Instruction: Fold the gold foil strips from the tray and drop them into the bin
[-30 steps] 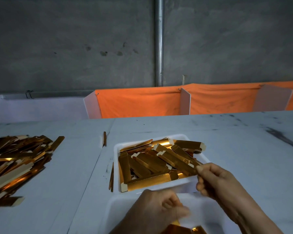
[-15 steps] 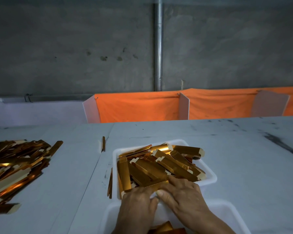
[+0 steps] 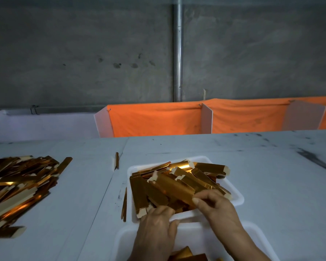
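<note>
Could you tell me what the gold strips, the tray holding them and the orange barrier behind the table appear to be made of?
Gold strips: likely foil-faced card, glossy; they mirror light yet show pale matte ends. Tray: probably moulded white plastic or foam, matte, with a rounded, smooth rim; I cannot tell which. Orange barrier: looks like woven cloth, matte; it sags and wrinkles between white panels.

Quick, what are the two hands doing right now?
Left hand: fingers curled into the gold foil strips at the tray's near edge; its grip cannot be told.
Right hand: pinching one gold strip.
</note>
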`<action>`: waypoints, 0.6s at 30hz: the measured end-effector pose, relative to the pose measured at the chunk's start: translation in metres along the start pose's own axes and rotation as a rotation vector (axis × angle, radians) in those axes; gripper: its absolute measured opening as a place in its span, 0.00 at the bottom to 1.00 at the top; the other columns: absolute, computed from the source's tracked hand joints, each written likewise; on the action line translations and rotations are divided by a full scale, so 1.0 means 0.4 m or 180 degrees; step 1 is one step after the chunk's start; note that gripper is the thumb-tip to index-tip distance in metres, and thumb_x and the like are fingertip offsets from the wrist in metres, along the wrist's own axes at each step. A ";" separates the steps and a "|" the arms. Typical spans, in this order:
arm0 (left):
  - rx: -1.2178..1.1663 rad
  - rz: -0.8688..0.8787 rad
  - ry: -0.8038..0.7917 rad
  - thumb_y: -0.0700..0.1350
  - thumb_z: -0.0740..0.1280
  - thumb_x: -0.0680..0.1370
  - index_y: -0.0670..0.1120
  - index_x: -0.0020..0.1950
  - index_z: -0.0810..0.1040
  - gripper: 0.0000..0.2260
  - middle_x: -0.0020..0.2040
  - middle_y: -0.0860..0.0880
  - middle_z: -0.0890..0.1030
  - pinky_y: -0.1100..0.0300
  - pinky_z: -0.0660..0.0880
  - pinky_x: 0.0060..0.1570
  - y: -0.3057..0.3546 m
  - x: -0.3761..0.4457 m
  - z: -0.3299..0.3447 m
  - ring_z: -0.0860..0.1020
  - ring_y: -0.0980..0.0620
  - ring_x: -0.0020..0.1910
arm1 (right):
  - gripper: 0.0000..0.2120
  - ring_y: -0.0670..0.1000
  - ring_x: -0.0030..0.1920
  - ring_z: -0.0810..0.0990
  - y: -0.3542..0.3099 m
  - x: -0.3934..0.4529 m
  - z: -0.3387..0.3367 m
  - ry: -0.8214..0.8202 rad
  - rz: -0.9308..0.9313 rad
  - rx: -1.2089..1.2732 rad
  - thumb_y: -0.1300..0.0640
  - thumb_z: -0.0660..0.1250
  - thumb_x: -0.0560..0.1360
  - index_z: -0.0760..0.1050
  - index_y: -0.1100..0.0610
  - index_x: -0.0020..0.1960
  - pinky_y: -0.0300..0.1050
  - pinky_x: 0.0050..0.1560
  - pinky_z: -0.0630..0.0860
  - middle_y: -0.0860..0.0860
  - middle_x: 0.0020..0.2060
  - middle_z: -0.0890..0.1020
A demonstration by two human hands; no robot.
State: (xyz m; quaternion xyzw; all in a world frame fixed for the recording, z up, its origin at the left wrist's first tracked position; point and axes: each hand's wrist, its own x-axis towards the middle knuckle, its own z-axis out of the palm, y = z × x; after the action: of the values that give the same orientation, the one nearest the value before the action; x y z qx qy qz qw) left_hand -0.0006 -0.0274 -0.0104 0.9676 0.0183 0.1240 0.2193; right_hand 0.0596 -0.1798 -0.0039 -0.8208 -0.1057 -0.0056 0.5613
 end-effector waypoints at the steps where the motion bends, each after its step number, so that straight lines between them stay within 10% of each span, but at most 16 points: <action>1: -0.0008 -0.0031 0.0027 0.54 0.54 0.82 0.56 0.69 0.67 0.16 0.67 0.59 0.69 0.64 0.61 0.66 0.001 -0.001 0.000 0.65 0.61 0.65 | 0.05 0.48 0.46 0.77 0.002 0.001 -0.007 0.0148 0.0170 0.0379 0.60 0.71 0.74 0.81 0.51 0.41 0.37 0.47 0.72 0.48 0.43 0.79; 6: -0.0599 -0.0354 0.0198 0.57 0.55 0.81 0.58 0.71 0.64 0.18 0.68 0.60 0.68 0.66 0.63 0.63 0.012 -0.004 -0.015 0.66 0.61 0.65 | 0.12 0.51 0.39 0.80 -0.005 0.000 -0.045 0.0096 0.0605 0.1871 0.69 0.67 0.74 0.78 0.55 0.51 0.40 0.41 0.80 0.51 0.32 0.78; 11: -0.1723 -0.0729 0.0292 0.56 0.60 0.79 0.59 0.52 0.72 0.04 0.54 0.61 0.79 0.75 0.68 0.47 0.012 -0.003 -0.029 0.76 0.66 0.50 | 0.12 0.50 0.38 0.76 -0.027 -0.018 -0.028 -0.0609 0.0379 0.1302 0.68 0.68 0.74 0.82 0.52 0.47 0.47 0.49 0.81 0.49 0.32 0.75; 18: -0.2918 -0.0552 0.0244 0.47 0.60 0.80 0.54 0.53 0.78 0.07 0.46 0.56 0.84 0.58 0.75 0.53 0.025 -0.014 -0.045 0.82 0.57 0.49 | 0.10 0.46 0.32 0.76 -0.042 -0.032 -0.018 -0.0988 0.0264 0.1263 0.71 0.69 0.72 0.77 0.60 0.50 0.41 0.41 0.79 0.49 0.29 0.75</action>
State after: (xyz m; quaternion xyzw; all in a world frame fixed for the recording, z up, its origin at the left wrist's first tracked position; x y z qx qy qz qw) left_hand -0.0108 -0.0294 0.0084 0.7604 0.0505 0.1362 0.6329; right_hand 0.0447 -0.1827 0.0123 -0.6892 -0.1559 0.1644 0.6882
